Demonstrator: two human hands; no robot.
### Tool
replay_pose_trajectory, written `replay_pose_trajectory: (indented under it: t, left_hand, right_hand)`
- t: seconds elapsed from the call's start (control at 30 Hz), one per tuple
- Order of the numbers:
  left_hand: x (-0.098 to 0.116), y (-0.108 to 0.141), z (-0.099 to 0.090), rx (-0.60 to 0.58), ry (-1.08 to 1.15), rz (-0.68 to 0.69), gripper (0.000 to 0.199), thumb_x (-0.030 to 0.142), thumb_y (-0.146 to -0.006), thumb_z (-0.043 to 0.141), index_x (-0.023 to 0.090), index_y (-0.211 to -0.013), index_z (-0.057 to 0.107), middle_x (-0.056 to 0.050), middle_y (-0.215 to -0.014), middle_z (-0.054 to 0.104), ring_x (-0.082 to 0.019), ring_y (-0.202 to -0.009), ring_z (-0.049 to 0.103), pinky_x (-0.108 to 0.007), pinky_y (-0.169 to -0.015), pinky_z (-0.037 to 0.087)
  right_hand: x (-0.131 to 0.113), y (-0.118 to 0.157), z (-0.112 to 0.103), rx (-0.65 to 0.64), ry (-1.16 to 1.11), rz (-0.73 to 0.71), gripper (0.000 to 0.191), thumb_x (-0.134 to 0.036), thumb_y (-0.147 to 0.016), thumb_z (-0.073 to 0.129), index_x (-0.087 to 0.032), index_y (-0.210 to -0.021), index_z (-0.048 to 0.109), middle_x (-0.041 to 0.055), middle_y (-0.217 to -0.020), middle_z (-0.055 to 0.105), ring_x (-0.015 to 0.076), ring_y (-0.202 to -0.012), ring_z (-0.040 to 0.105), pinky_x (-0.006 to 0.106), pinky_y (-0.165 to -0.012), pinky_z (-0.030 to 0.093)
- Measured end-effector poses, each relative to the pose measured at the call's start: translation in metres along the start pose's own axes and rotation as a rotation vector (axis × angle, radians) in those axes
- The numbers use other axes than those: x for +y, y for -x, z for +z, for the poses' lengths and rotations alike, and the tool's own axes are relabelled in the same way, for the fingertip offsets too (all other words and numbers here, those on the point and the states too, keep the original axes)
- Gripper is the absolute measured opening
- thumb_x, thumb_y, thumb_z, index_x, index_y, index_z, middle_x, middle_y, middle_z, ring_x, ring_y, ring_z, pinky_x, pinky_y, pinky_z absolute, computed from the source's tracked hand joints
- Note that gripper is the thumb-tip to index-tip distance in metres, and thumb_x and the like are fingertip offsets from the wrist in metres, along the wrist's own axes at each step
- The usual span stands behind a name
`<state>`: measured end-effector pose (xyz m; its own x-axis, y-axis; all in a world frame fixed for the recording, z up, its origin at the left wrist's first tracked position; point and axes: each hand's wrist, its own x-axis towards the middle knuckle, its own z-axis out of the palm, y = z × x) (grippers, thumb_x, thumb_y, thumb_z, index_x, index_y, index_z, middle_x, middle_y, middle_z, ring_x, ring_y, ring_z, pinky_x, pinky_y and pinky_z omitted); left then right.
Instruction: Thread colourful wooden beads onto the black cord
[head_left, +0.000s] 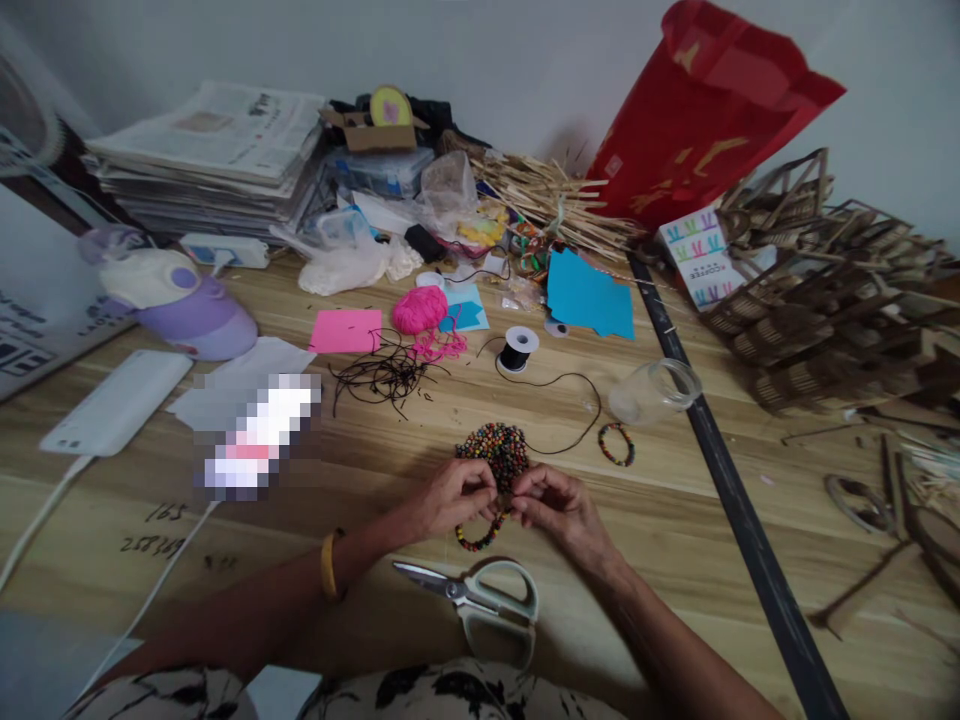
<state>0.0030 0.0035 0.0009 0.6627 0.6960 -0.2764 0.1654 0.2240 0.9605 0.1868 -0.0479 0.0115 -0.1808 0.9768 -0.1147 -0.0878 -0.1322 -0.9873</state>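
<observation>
My left hand (pixel 455 497) and my right hand (pixel 561 508) meet at the table's middle, both closed in a pinch. Between their fingertips they hold the ends of a beaded bracelet (pixel 477 544), whose multicoloured loop hangs below. The thin cord at the fingertips is too small to make out. Just beyond the fingers lies a heap of multicoloured beads (pixel 491 440). A black cord runs from a white spool of black cord (pixel 517 350) towards the beads. Nearer to me are scissors (pixel 480 595) with pale handles, their blades pointing left. A second beaded bracelet (pixel 616 445) lies to the right.
A glass jar (pixel 656 390) lies on its side near a dark strip (pixel 720 480) crossing the table. Cut black cords (pixel 386 370) and pink yarn (pixel 420 310) lie behind. At left are a phone (pixel 259 440) and a white power bank (pixel 116 402); woven frames (pixel 810 310) crowd the right.
</observation>
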Motion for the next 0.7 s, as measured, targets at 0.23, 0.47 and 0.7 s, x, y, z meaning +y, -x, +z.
replay_pose_trajectory:
  t: [0.23,0.47,0.7]
  left_hand:
    - [-0.004,-0.004,-0.006,-0.008,0.15,-0.021,0.033,0.042,-0.072,0.069,0.012,-0.076,0.056,0.0,-0.062,0.06,-0.01,-0.053,0.056,-0.022,-0.055,0.047]
    - [0.006,-0.001,-0.011,-0.05,0.3,-0.049,0.037,0.043,-0.069,0.073,0.011,-0.079,0.059,-0.001,-0.065,0.063,-0.009,-0.053,0.056,-0.02,-0.052,0.045]
    - [0.009,0.002,-0.017,-0.081,0.352,-0.052,0.03,0.038,-0.075,0.07,0.012,-0.081,0.058,-0.002,-0.07,0.066,-0.01,-0.056,0.059,-0.02,-0.053,0.046]
  right_hand:
    - [0.0,-0.001,-0.002,-0.046,0.004,0.032,0.019,-0.035,-0.074,0.074,-0.019,-0.08,0.066,0.0006,-0.068,0.065,0.0121,-0.06,0.058,0.021,-0.051,0.046]
    - [0.006,-0.003,-0.006,-0.051,0.064,0.083,0.023,-0.039,-0.076,0.072,-0.018,-0.081,0.066,0.0001,-0.068,0.061,0.0104,-0.057,0.052,0.022,-0.052,0.045]
    - [0.009,-0.004,-0.016,-0.144,0.145,0.072,0.028,-0.043,-0.08,0.067,-0.016,-0.085,0.065,-0.0007,-0.068,0.056,0.0089,-0.056,0.046,0.021,-0.052,0.039]
